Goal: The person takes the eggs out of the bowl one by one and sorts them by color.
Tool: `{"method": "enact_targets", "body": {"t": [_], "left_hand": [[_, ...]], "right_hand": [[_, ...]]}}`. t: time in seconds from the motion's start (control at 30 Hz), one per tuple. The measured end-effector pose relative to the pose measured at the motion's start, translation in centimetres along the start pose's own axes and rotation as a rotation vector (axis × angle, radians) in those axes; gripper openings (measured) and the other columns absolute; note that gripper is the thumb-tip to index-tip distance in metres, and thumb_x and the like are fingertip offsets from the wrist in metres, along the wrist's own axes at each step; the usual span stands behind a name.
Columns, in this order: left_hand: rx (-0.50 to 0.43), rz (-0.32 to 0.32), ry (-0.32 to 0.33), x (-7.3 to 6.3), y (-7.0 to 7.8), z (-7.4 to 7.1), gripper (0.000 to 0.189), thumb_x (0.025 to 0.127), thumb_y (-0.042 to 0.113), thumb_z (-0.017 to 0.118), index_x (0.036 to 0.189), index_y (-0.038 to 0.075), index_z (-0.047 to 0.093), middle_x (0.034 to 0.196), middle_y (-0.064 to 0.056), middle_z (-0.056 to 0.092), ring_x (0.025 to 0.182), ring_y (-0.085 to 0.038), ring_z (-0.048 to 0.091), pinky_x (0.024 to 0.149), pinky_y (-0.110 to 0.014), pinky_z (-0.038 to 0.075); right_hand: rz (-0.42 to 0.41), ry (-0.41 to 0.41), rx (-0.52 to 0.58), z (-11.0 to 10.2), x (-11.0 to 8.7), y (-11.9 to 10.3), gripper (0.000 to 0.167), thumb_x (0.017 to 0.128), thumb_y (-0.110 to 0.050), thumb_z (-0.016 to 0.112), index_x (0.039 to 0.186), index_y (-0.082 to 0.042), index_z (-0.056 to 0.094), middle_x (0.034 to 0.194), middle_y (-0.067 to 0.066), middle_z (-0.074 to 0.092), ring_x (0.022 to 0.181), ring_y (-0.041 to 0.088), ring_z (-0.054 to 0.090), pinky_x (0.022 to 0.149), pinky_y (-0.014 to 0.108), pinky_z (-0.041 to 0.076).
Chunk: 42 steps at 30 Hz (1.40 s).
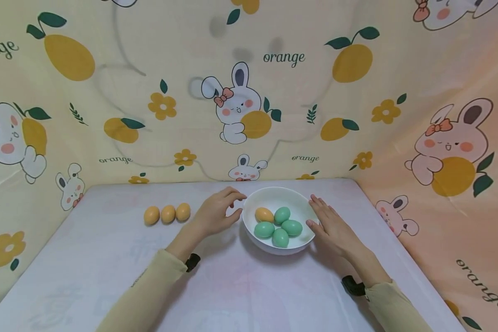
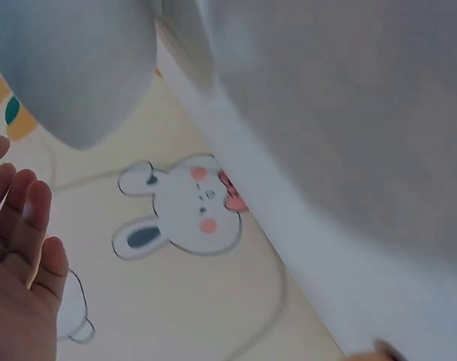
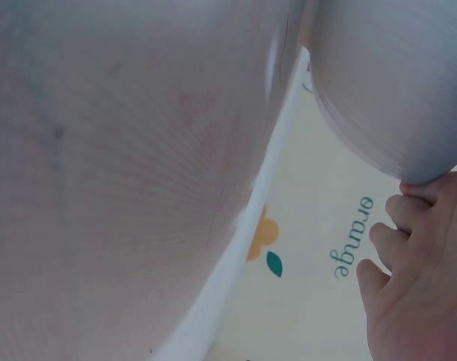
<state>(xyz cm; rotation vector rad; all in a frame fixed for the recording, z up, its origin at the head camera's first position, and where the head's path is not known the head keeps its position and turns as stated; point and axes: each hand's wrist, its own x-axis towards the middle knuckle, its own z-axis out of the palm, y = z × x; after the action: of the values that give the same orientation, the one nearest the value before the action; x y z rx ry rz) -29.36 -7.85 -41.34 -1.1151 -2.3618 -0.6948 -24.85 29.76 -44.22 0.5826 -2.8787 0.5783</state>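
In the head view, a white bowl (image 1: 277, 250) stands on the worktop (image 1: 108, 267), below a wall cloth (image 1: 290, 92) printed with rabbits, fruit and flowers. Inside the bowl lie one yellow egg (image 1: 264, 215), at the back left, and four green eggs (image 1: 292, 228). Three more yellow eggs (image 1: 168, 214) sit on the worktop in a row to the left, apart from the bowl. The left hand (image 1: 217, 213) is at the bowl's left side, fingers loosely bent, thumb apart from them; whether it touches the rim is hard to tell here. The right hand (image 1: 336, 230) is at the right side, fingers straight, the thumb overlapping the rim. Neither hand holds an egg. Both sleeves are beige, with a black strap at each wrist.

In the left wrist view, the left hand's visible fingers are relaxed, with a gap between them and the bowl, whose underside curves down at top left. A brownish thing at the lower edge is too cut off to name.

In the right wrist view, a right fingertip meets the bowl's outer wall; the other fingers are below it, slightly spread.
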Motion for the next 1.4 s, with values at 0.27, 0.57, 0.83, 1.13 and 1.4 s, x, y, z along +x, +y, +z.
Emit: {"method": "enact_targets", "body": {"t": [0.27, 0.57, 0.83, 1.13, 1.4], "left_hand": [[0.005, 0.043, -0.072, 1.9, 1.8, 1.3, 0.032, 0.093, 0.013, 0.074, 0.123, 0.006, 0.069, 0.115, -0.005, 0.065, 0.085, -0.016, 0.063, 0.072, -0.026, 0.053], [0.094, 0.048, -0.207, 4.0, 2.8, 2.9, 0.028, 0.093, 0.018, 0.076, 0.12, 0.011, 0.073, 0.114, -0.003, 0.066, 0.092, -0.018, 0.063, 0.08, -0.035, 0.053], [0.079, -0.061, -0.403, 5.6, 3.5, 4.0, 0.035, 0.097, 0.027, 0.075, 0.127, 0.009, 0.071, 0.12, -0.007, 0.063, 0.096, -0.021, 0.063, 0.085, -0.038, 0.057], [0.209, -0.099, -0.488, 6.5, 3.6, 6.0, 0.032, 0.097, 0.035, 0.069, 0.123, 0.016, 0.075, 0.116, -0.001, 0.064, 0.095, -0.014, 0.057, 0.076, -0.027, 0.052], [0.201, -0.115, -0.503, 6.6, 4.0, 6.3, 0.028, 0.1, 0.034, 0.067, 0.122, 0.02, 0.076, 0.121, 0.0, 0.065, 0.104, -0.016, 0.06, 0.087, -0.03, 0.054]], "right_hand": [[0.002, -0.002, -0.003, 0.1, 0.0, 0.0, 0.072, 0.109, -0.046, 0.044, 0.164, -0.003, 0.025, 0.172, 0.014, 0.018, 0.158, 0.039, 0.016, 0.126, 0.057, 0.016], [-0.004, -0.001, 0.0, 0.1, 0.0, -0.1, 0.072, 0.11, -0.045, 0.045, 0.163, -0.002, 0.026, 0.172, 0.015, 0.019, 0.157, 0.04, 0.017, 0.125, 0.059, 0.017], [-0.008, 0.003, -0.005, 0.3, 0.0, 0.1, 0.071, 0.11, -0.045, 0.045, 0.163, -0.002, 0.026, 0.172, 0.014, 0.019, 0.158, 0.038, 0.016, 0.125, 0.058, 0.017], [-0.005, 0.007, -0.009, 0.3, 0.0, 0.0, 0.072, 0.109, -0.046, 0.045, 0.163, -0.003, 0.026, 0.172, 0.014, 0.02, 0.158, 0.038, 0.017, 0.125, 0.057, 0.017], [0.009, -0.002, -0.015, 0.1, 0.1, 0.1, 0.072, 0.109, -0.047, 0.044, 0.164, -0.003, 0.025, 0.172, 0.014, 0.018, 0.158, 0.039, 0.016, 0.126, 0.058, 0.017]]}}
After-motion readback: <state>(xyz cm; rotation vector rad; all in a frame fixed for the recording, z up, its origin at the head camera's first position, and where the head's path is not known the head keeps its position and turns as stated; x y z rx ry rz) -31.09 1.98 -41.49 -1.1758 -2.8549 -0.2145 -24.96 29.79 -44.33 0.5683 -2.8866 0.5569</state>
